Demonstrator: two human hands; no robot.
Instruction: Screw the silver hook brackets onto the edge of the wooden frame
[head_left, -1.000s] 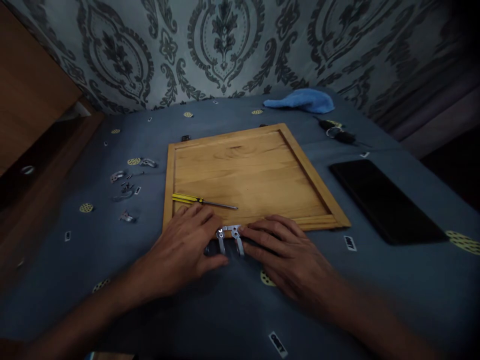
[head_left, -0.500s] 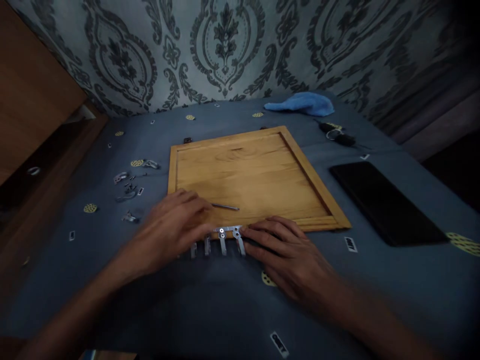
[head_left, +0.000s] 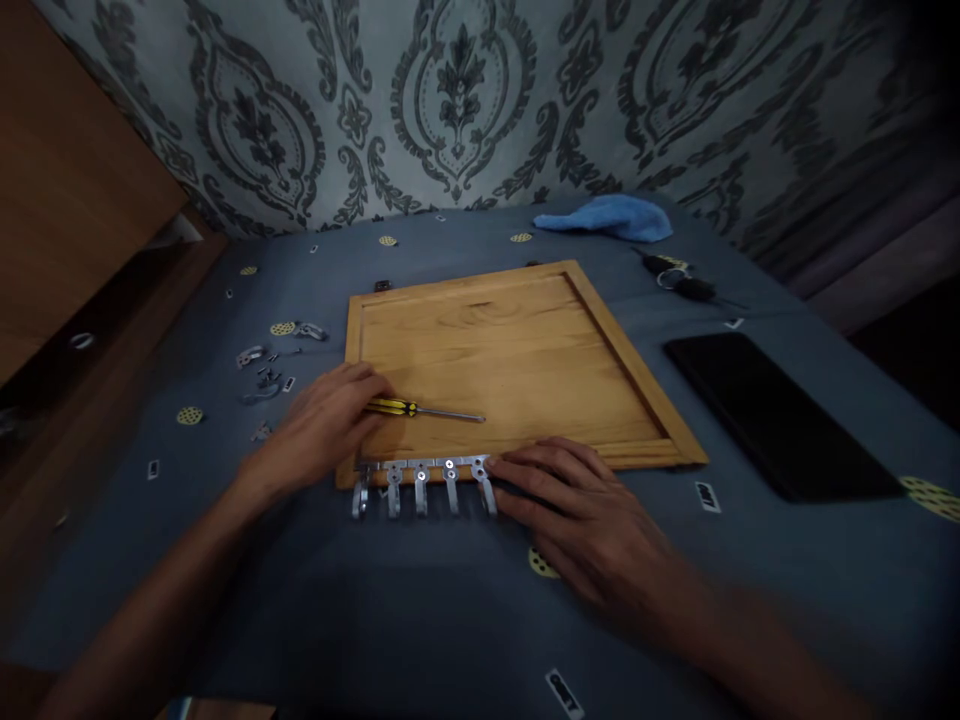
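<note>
A framed wooden panel [head_left: 480, 345] lies on the blue cloth. Along its near edge sits a row of several silver metal hooks [head_left: 421, 487], their curved ends hanging over the edge; screw heads show in some. My left hand [head_left: 330, 410] is at the panel's left side, fingers curled over the handle of a yellow and black screwdriver [head_left: 405, 407], whose shaft points right across the panel. At the row's right end, my right hand [head_left: 585, 500] has its fingertips against the last hook [head_left: 484, 487]. Part of the screwdriver handle is hidden.
Loose hooks [head_left: 251, 356] and small screws [head_left: 268, 378] are scattered left of the panel. To the right lies a black flat slab [head_left: 780, 415], with keys [head_left: 679, 280] beyond it. A blue rag [head_left: 611, 218] rests near the patterned wall. Brown wooden furniture [head_left: 82, 150] borders the left.
My left hand has moved left, away from the hooks, uncovering the left end of the row and the screwdriver's handle. My right hand stays at the last hook. The view has shifted slightly.
</note>
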